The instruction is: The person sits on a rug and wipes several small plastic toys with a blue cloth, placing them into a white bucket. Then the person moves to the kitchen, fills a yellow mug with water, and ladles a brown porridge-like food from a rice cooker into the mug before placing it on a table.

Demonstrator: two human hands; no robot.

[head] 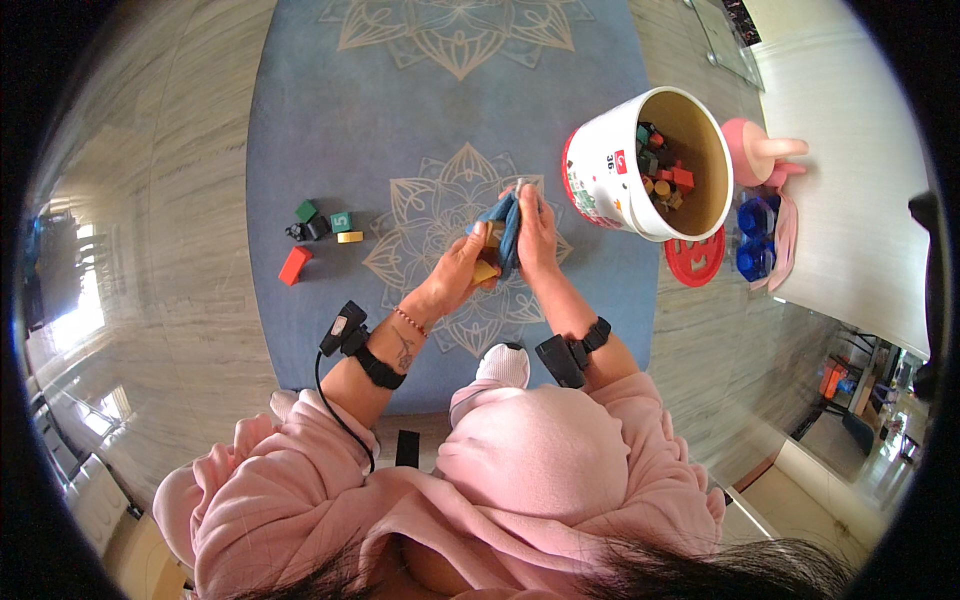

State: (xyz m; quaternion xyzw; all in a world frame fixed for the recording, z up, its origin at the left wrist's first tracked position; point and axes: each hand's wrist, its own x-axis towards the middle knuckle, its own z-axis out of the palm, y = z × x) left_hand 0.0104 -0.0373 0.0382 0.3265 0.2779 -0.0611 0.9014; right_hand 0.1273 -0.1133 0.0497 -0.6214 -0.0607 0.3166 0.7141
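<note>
Above the mat's printed flower, my left hand (457, 270) grips a yellow toy block (484, 272), whose shape is partly covered by my fingers. A tan-brown block face (493, 234) shows by my thumb; whether it belongs to the same piece I cannot tell. My right hand (538, 236) holds a folded blue cloth (509, 229) with a pale edge, pressed against the block. To the left on the mat lie a red block (295, 265), a green block (306, 211), a teal block with a numeral (341, 221), a flat yellow block (349, 237) and black pieces (318, 226).
A white bucket (606, 165) holding mixed toy blocks (664, 176) tilts at the blue mat's (337, 90) right edge. Beside it are a red lid (705, 262), blue bottles (755, 238) and a pink container with a handle (750, 150). My socked foot (504, 366) rests in front.
</note>
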